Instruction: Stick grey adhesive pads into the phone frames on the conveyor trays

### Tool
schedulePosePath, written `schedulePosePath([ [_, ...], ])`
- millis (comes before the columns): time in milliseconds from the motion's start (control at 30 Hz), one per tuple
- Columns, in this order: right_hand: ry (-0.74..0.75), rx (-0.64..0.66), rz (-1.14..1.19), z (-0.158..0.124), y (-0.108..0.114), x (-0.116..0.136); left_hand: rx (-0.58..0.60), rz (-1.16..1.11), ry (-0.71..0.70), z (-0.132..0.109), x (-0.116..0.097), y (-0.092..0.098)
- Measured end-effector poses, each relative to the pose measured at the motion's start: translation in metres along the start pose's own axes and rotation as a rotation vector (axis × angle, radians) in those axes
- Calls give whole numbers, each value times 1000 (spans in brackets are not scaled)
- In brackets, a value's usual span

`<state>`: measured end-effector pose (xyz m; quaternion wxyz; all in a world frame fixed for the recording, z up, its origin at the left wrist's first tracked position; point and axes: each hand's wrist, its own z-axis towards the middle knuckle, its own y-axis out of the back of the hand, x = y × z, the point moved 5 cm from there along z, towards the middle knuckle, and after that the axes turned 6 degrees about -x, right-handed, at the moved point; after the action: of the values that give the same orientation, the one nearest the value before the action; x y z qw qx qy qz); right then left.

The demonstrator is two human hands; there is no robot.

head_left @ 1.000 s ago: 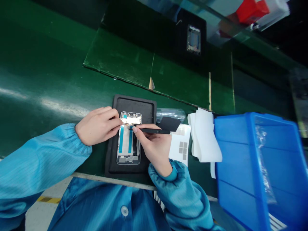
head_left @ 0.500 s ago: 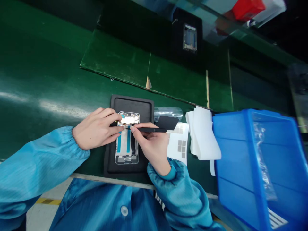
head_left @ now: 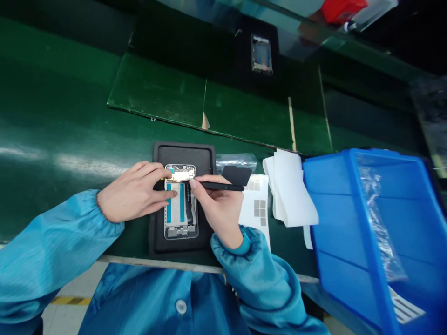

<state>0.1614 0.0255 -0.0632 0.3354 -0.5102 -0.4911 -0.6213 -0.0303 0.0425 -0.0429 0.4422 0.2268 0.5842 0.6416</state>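
Phone frame (head_left: 180, 218) lay on a black rubber mat (head_left: 183, 155) at a green workbench, seen from the worker's head camera. Left hand (head_left: 134, 193) rested on it, fingers apart, not clamped. Right hand (head_left: 218, 209) pinched a black spudger (head_left: 223, 186) between fingers held together, its tip at the circuit board (head_left: 180, 174). Blue plastic bin (head_left: 366, 232) stood to the right.

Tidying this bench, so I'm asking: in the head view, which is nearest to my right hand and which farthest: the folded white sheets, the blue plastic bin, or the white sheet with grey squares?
From the right hand:
1. White sheet with grey squares, just right of the hand.
2. Folded white sheets, farther right.
3. Blue plastic bin, farthest right.
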Motion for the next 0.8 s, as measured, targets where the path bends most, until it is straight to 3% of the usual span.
schedulePosePath([
  [267,7,11,92,2,-3,1,-108,-80,16,0,5,3],
  [333,-3,4,110,4,-4,0,-172,-91,103,0,12,3],
  [400,-15,-3,139,7,-3,-3,-198,-19,313,0,21,1],
  [467,-26,-5,162,9,0,-5,-101,44,595,-1,27,-3],
  [533,-29,-1,150,12,4,-9,91,-12,828,-2,25,-11],
  [700,-33,36,15,28,11,-10,146,77,899,10,19,-6],
  [800,-48,83,-47,33,23,1,159,126,941,0,26,5],
])
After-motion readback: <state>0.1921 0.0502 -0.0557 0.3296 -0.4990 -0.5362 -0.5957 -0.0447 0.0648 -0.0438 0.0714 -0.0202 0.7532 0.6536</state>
